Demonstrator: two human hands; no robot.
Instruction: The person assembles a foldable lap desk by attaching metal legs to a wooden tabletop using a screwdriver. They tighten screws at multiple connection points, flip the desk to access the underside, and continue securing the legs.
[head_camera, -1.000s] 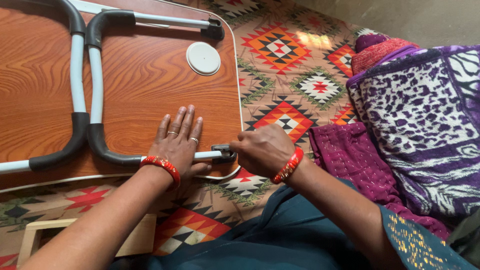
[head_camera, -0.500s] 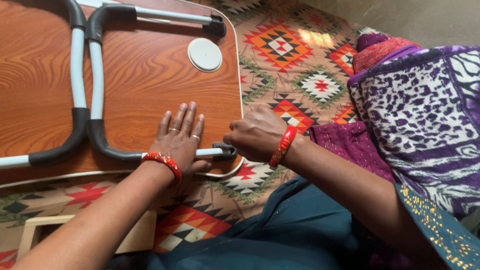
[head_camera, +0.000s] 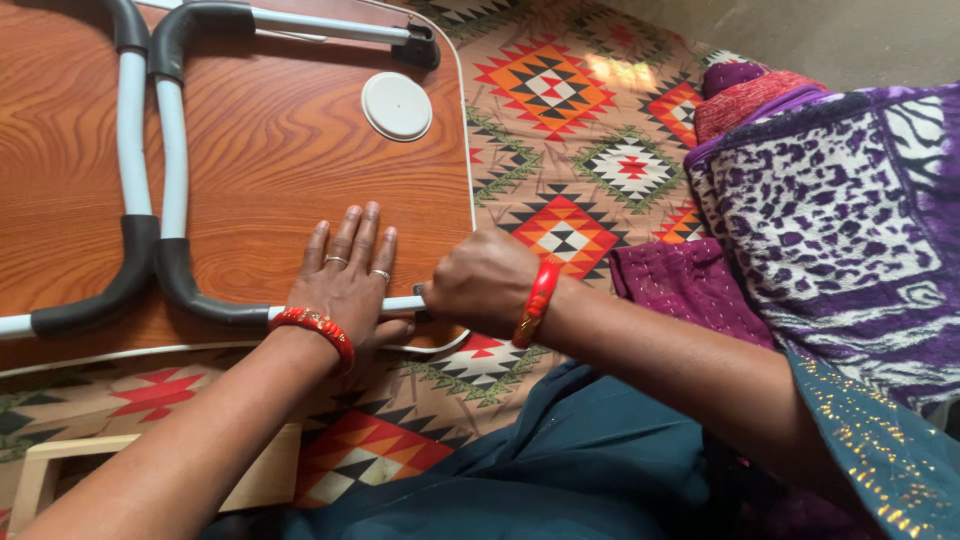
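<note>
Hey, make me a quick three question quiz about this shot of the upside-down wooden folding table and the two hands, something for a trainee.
1. True or false: the left hand lies flat, fingers spread, on the wooden table underside.
2. Which hand closes around the end of the metal leg tube at the table's corner?
A. left hand
B. right hand
C. neither
3. Fill in: the round white disc sits on the wood, ____ from both hands.

Key: 1 true; 2 B; 3 apart.
</note>
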